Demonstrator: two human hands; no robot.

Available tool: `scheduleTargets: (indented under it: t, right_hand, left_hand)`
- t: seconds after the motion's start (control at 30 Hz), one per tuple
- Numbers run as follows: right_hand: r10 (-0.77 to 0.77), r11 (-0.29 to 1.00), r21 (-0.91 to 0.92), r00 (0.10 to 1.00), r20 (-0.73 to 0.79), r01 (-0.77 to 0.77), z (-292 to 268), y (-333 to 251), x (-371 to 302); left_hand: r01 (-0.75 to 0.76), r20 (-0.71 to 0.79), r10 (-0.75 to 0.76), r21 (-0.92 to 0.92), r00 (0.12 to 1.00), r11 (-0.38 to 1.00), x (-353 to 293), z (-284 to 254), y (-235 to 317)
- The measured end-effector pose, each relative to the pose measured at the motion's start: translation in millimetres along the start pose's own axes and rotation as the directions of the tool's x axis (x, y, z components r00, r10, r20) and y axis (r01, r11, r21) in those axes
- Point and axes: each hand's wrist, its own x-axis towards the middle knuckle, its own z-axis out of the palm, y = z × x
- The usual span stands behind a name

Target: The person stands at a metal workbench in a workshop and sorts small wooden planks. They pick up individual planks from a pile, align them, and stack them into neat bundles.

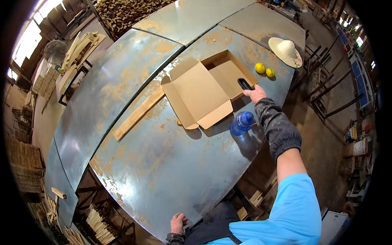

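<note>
My right hand (pixel 257 94), in a pinkish work glove, reaches out over the right side of an unfolded cardboard box (pixel 200 90). It grips a small black oblong object (pixel 244 84) whose kind I cannot make out, held above the box's tray. The brown box lies with its lid folded back toward the left. Close below my right forearm stands a blue see-through bottle (pixel 241 123). My left hand (pixel 178 223), gloved as well, stays low by the table's near edge, fingers curled in and nothing visible in them.
A metal-topped table (pixel 163 179) with rusty patches spreads under everything, with seams between its panels. Left of the box lies a wooden strip (pixel 139 113). Two yellow-green fruits (pixel 264 69) and a straw hat (pixel 286 52) sit at the far right. Stacked wood (pixel 25 165) stands left.
</note>
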Motion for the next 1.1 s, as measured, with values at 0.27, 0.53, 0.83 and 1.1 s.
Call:
scheduleTargets:
  t: [0.27, 0.53, 0.83, 1.1]
  right_hand:
    - [-0.056, 0.998, -0.022, 0.977, -0.208, 0.053, 9.4, 62.9, -19.9]
    - [-0.043, 0.805, 0.566, 0.969, -0.244, 0.179, 45.7, 146.2, -193.3]
    - [-0.281, 0.460, 0.639, 0.582, 0.763, -0.616, 242.6, 248.5, -374.5]
    - [-0.278, 0.634, -0.349, 0.625, 0.729, 0.690, 362.0, 222.4, -423.7]
  left_hand:
    - [0.036, 0.062, -0.036, 0.002, 0.997, 0.999, -35.9, 36.9, 28.8]
    - [-0.126, 0.140, 0.140, -0.105, 0.980, 0.986, -50.7, 17.8, 13.0]
    - [-0.283, 0.134, 0.357, -0.390, 0.924, 0.877, -78.9, -96.3, -68.8]
    - [-0.230, 0.018, 0.304, -0.613, 0.953, 0.756, -53.1, -185.2, -184.2]
